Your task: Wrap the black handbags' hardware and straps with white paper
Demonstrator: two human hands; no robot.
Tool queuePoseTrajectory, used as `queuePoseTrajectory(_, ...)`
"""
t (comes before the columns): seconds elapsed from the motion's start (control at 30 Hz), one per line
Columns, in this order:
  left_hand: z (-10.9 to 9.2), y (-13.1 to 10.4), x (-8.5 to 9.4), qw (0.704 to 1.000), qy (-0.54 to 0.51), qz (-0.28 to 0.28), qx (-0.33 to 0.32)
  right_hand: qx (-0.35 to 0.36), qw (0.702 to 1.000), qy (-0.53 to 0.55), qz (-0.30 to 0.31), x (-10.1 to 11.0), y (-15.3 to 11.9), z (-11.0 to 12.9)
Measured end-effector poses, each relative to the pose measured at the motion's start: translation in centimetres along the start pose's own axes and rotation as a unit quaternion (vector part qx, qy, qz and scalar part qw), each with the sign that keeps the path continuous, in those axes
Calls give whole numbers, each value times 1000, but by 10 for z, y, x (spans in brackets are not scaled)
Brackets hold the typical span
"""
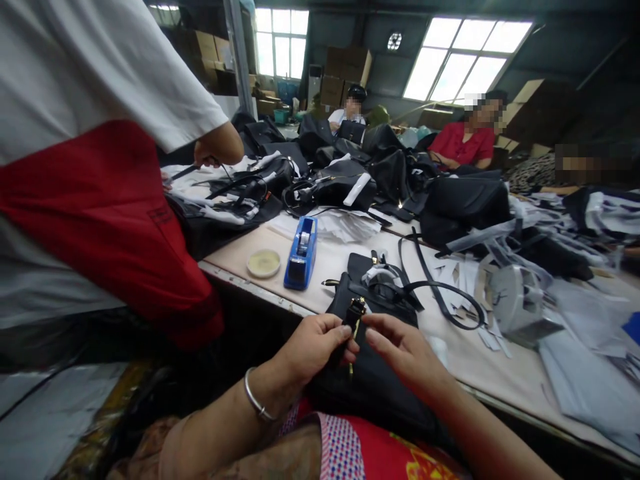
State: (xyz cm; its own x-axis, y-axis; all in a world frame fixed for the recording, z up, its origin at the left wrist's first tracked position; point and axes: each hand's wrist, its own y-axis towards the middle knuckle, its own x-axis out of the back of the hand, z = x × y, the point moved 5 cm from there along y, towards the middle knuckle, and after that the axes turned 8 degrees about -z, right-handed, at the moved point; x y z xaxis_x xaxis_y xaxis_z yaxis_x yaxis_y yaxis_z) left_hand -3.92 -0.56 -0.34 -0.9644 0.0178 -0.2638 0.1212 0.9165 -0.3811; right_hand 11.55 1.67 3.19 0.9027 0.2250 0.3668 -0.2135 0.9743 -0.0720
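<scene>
Clock directions are taken from the two hands. One black strap piece (356, 311) with gold-coloured metal is pinched between thumb and fingers of the left hand (327, 339), above one black bag (383, 380) that is spread from the surface (327, 261) over its near edge. The right hand (395, 337) is held loosely open at 3 o'clock, fingertips just beside the piece; contact can't be told.

Containers: one shallow round dish (264, 262) is seen at 10 o'clock, pale yellowish stuff inside; one blue tape dispenser (301, 257) at 11, a roll seated in it. One grey-white device (520, 303) is placed at 3, contents unclear. Cardboard boxes (345, 70) are stacked at 12, insides not readable.

One long black strap (435, 283) is looped at 2. Many black bags (380, 163) are heaped from 11 to 2, too overlapped to be counted; white paper strips (463, 283) are scattered at 2. Four other people are seen: one standing (95, 167) at 10, three seated (463, 143) between 12 and 2.
</scene>
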Motion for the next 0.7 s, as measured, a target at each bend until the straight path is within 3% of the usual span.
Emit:
queuePoseTrajectory(0.13, 1, -1, 6, 999, -40, 12, 19, -10, 998, 53, 35, -25, 28, 16)
queuePoseTrajectory(0.27, 1, 0, 13, 997, -68, 23, 7, -144, 972, 174, 57, -39, 40, 0)
queuePoseTrajectory(0.37, 1, 4, 18, 999, -31, -9, -19, -209, 938, 267, 66, -50, 41, -11)
queuePoseTrajectory(0.6, 4, 11, 19, 999, 8, -38, -25, -187, 945, 262, 62, -46, 57, -10)
queuePoseTrajectory(0.7, 6, 13, 17, 1000, 3, -29, -11, -152, 972, 178, 33, -37, 69, -7)
